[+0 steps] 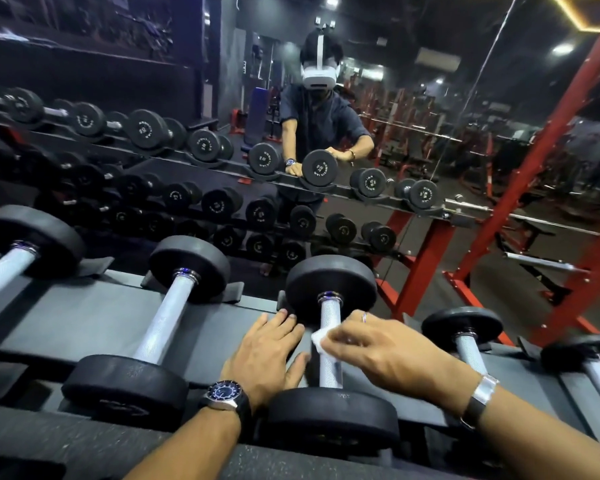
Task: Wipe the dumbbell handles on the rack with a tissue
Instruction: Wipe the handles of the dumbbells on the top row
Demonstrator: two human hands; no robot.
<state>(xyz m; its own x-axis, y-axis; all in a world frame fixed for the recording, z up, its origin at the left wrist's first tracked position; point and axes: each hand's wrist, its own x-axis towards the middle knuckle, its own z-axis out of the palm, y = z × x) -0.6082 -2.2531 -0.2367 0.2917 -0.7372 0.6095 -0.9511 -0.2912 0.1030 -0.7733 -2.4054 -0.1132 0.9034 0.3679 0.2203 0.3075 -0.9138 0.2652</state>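
White tissue (318,342) is being pinched against the dumbbell handle (329,341) by the right hand (378,351); left hand (267,355) is lying flat, fingers straight, on the rack (94,320).

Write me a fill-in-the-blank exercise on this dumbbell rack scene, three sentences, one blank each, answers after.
1. The right hand presses a white ____ against the dumbbell handle.
2. The left hand lies flat on the rack and wears a ____ on its wrist.
3. Behind the rack, a ____ shows the person's reflection.

Missing words: tissue; watch; mirror
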